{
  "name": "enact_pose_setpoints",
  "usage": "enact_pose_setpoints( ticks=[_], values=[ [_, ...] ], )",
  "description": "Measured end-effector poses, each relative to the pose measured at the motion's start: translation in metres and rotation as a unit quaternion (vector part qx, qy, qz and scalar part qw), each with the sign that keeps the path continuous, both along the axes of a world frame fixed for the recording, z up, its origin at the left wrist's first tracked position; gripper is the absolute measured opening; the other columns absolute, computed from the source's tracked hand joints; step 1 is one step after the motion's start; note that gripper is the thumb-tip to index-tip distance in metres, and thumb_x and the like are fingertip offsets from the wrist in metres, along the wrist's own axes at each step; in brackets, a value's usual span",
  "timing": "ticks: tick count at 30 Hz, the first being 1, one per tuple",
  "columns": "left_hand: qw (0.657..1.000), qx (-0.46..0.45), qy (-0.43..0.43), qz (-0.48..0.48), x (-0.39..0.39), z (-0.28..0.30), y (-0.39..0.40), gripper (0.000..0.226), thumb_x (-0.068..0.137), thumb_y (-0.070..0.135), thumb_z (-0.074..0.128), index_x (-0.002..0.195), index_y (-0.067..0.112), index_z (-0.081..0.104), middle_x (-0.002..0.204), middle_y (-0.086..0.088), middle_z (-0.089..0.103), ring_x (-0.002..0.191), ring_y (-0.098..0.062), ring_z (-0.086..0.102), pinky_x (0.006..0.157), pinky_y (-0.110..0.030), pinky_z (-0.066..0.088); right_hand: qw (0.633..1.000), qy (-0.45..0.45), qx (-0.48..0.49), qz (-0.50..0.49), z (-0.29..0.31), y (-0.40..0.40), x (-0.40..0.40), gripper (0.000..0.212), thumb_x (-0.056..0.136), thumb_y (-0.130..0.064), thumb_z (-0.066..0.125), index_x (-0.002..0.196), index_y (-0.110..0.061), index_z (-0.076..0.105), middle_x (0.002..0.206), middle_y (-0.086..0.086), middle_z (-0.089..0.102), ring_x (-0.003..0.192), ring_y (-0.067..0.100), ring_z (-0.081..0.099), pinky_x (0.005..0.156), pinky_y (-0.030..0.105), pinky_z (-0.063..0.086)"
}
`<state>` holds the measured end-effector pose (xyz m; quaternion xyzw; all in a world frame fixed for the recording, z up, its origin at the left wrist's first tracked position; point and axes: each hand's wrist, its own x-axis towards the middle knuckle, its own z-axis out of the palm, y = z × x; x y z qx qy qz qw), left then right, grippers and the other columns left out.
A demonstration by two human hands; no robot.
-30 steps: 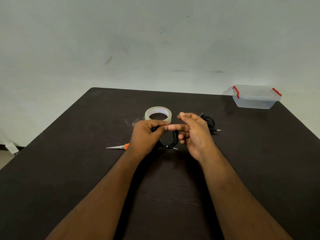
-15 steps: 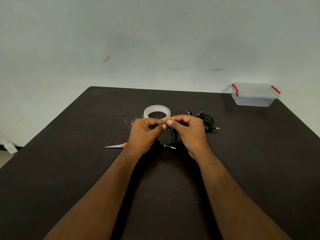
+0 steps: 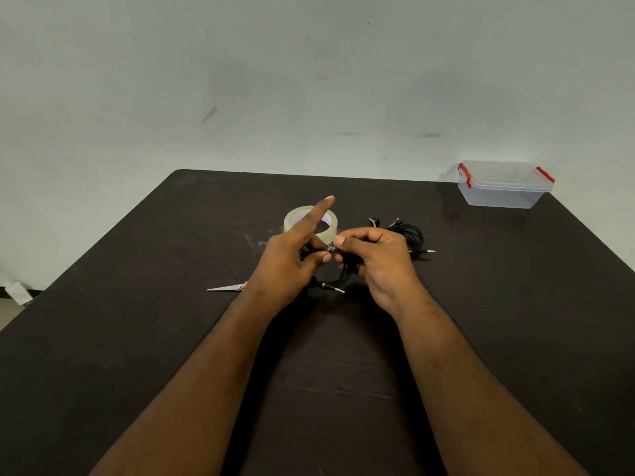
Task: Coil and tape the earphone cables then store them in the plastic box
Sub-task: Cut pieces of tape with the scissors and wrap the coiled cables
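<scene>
Both hands hold one coiled black earphone cable [image 3: 338, 280] just above the dark table [image 3: 137, 304]. My left hand [image 3: 288, 262] pinches the coil with thumb and lower fingers while its forefinger sticks up. My right hand [image 3: 376, 259] grips the coil's right side, thumb pressing at the pinch point. The cable's jack plug hangs below the hands. A second coiled black earphone cable [image 3: 410, 235] lies on the table behind my right hand. The clear plastic box [image 3: 503, 187] with red clips stands shut at the far right corner.
A roll of clear tape [image 3: 324, 223] lies flat behind my left hand, partly hidden by the forefinger. Scissors with orange handles [image 3: 228, 287] lie left of my left wrist, mostly hidden. A grey wall rises behind the table.
My left forefinger has lifted off the coil and now points up. My right hand closed in onto the coil from an open pose a second ago.
</scene>
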<state>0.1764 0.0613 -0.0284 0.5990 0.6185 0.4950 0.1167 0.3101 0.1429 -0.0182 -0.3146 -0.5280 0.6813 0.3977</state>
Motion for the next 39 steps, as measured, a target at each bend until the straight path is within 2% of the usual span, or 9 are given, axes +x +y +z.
enact_pose_setpoints(
  ticks=[5,8,10,13,17,21,28,32,39],
  values=[
    [0.993,0.074,0.095,0.015,0.006,0.003,0.004,0.057,0.082,-0.008,0.065,0.12,0.031,0.048,0.084,-0.003,0.065,0.082,-0.009,0.061,0.077,-0.029,0.054,0.987,0.069,-0.148,0.006,0.007,0.003,0.0,0.037,0.077,0.007,0.072,0.106,-0.011,0.057,0.071,0.008,0.072,0.054,0.017,0.061,0.057,0.024,0.052],
    [0.98,0.117,0.161,0.026,0.007,0.002,0.007,0.042,0.078,-0.015,0.065,0.105,0.017,0.061,0.095,-0.008,0.068,0.09,-0.009,0.059,0.077,-0.011,0.048,0.979,0.082,-0.187,0.011,0.005,0.005,0.0,0.042,0.079,0.007,0.069,0.106,-0.017,0.047,0.069,0.006,0.071,0.052,0.015,0.059,0.057,0.025,0.049],
    [0.981,0.114,0.157,0.032,0.007,0.001,0.008,0.038,0.079,-0.013,0.065,0.106,0.014,0.066,0.096,-0.01,0.069,0.092,-0.01,0.059,0.078,-0.014,0.05,0.976,0.093,-0.196,0.02,0.004,0.006,0.0,0.042,0.08,0.005,0.069,0.105,-0.018,0.044,0.069,0.006,0.071,0.053,0.015,0.059,0.057,0.026,0.05],
    [0.975,0.103,0.184,0.073,0.003,-0.001,0.009,0.028,0.082,-0.002,0.064,0.107,0.008,0.071,0.09,-0.01,0.068,0.087,-0.02,0.062,0.075,-0.03,0.05,0.978,0.103,-0.174,0.05,0.003,0.008,0.001,0.04,0.083,0.002,0.067,0.104,-0.022,0.042,0.075,0.005,0.069,0.059,0.017,0.063,0.062,0.03,0.048],
    [0.974,0.084,0.177,0.112,-0.002,-0.004,0.012,0.027,0.081,-0.005,0.066,0.106,0.004,0.073,0.087,-0.012,0.065,0.084,-0.028,0.064,0.075,-0.022,0.047,0.999,0.024,0.011,0.043,0.002,0.006,0.001,0.047,0.072,0.018,0.067,0.094,-0.021,0.049,0.087,-0.002,0.055,0.068,0.008,0.058,0.061,0.024,0.044],
    [0.989,0.045,0.053,0.13,0.006,-0.001,0.01,0.019,0.088,0.002,0.064,0.103,0.01,0.074,0.089,0.007,0.064,0.09,-0.01,0.059,0.081,-0.006,0.041,0.978,-0.057,0.2,0.005,-0.001,0.005,-0.002,0.043,0.076,0.014,0.069,0.083,-0.025,0.053,0.087,-0.001,0.059,0.063,0.003,0.058,0.056,0.018,0.047],
    [0.969,-0.085,-0.224,0.053,0.009,0.005,0.008,0.025,0.096,0.008,0.054,0.077,0.014,0.069,0.071,0.004,0.064,0.069,-0.005,0.054,0.071,-0.019,0.043,0.856,-0.142,0.488,-0.095,-0.013,0.014,0.0,0.032,0.072,0.014,0.07,0.075,-0.014,0.055,0.097,0.002,0.053,0.077,-0.003,0.052,0.067,0.007,0.04],
    [0.943,-0.119,-0.31,-0.015,0.007,0.009,0.004,0.029,0.099,0.006,0.048,0.076,0.008,0.065,0.07,-0.003,0.059,0.067,-0.012,0.052,0.072,-0.022,0.044,0.806,-0.163,0.559,-0.105,-0.018,0.018,0.0,0.022,0.073,0.02,0.062,0.075,-0.002,0.061,0.097,0.008,0.056,0.087,0.012,0.056,0.069,0.006,0.039],
    [0.857,-0.133,-0.492,-0.079,0.003,0.013,0.001,0.019,0.097,0.003,0.046,0.087,0.001,0.063,0.064,0.001,0.061,0.063,-0.01,0.049,0.064,-0.023,0.054,0.782,-0.158,0.596,-0.093,-0.021,0.019,-0.002,0.015,0.076,0.01,0.071,0.08,-0.003,0.065,0.1,0.01,0.058,0.096,0.014,0.057,0.081,0.011,0.043]
  ],
)
